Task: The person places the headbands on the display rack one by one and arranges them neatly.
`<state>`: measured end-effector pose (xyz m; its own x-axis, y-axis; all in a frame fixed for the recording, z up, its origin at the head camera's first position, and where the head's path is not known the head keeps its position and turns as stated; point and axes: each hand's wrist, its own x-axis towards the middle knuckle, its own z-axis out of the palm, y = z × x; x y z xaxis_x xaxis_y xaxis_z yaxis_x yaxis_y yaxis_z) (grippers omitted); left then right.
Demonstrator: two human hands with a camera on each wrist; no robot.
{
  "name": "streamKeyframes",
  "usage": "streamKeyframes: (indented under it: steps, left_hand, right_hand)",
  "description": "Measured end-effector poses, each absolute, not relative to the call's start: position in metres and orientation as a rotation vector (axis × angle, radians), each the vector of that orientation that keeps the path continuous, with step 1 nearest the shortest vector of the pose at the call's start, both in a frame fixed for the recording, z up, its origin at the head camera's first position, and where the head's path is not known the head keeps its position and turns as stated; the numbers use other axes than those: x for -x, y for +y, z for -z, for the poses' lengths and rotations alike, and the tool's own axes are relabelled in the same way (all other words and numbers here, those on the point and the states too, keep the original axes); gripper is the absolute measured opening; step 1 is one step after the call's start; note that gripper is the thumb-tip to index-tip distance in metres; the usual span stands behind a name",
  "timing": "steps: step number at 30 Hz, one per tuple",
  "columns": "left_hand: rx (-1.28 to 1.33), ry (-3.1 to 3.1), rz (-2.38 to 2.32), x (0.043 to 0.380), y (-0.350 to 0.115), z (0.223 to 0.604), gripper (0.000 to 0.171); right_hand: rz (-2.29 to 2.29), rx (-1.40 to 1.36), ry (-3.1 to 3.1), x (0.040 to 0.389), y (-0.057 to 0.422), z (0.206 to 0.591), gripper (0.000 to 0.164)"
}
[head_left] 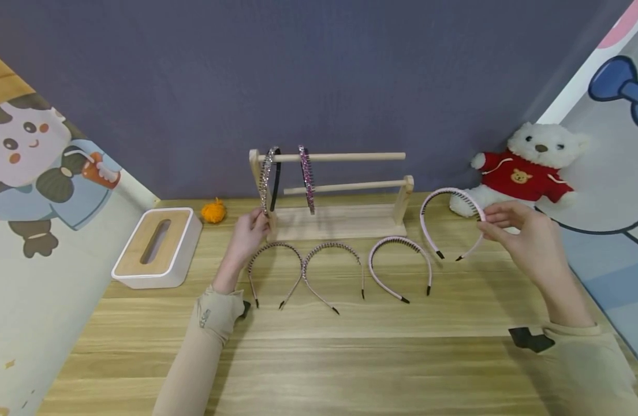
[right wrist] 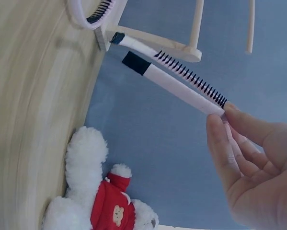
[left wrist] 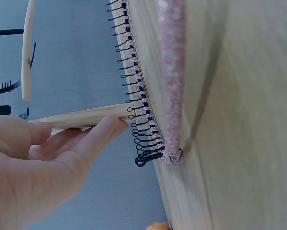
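Your right hand (head_left: 532,237) pinches the pale pink headband (right wrist: 184,91) by one side, fingers and thumb closed on it, and holds it up to the right of the wooden rack (head_left: 339,222). Its long axis runs front to back — the arch points away from you, the two black-tipped ends point towards you, and the dark teeth face inward. Your left hand (head_left: 248,231) is at the rack's left end, beside the lower part of the silver headband (head_left: 267,173); you cannot tell from these views whether its fingers grasp that band, the post or nothing. The silver headband and the purple headband (head_left: 307,179) hang over the rack's upper bar, ends down. On the table (head_left: 381,358), in front of the rack, lie a left beaded band (head_left: 275,244), a middle beaded band (head_left: 331,245) and a smoother pink band (head_left: 399,238) — all with arches towards the rack, ends towards you.
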<state>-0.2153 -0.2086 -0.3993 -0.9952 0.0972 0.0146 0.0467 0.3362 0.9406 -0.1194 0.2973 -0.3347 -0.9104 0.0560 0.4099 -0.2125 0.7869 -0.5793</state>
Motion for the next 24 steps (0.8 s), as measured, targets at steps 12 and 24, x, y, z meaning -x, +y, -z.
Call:
streamKeyframes:
  steps: [12, 24]
  left_hand:
    - [-0.119, 2.564, -1.741, 0.215, -0.209, 0.4, 0.041]
    - [-0.123, 2.562, -1.76, 0.217, -0.208, 0.4, 0.041]
  right_hand:
    - [-0.965, -0.084, -2.498, 0.116, 0.288, 0.328, 0.035]
    - [-0.95, -0.025, -2.459, 0.113, 0.277, 0.323, 0.032]
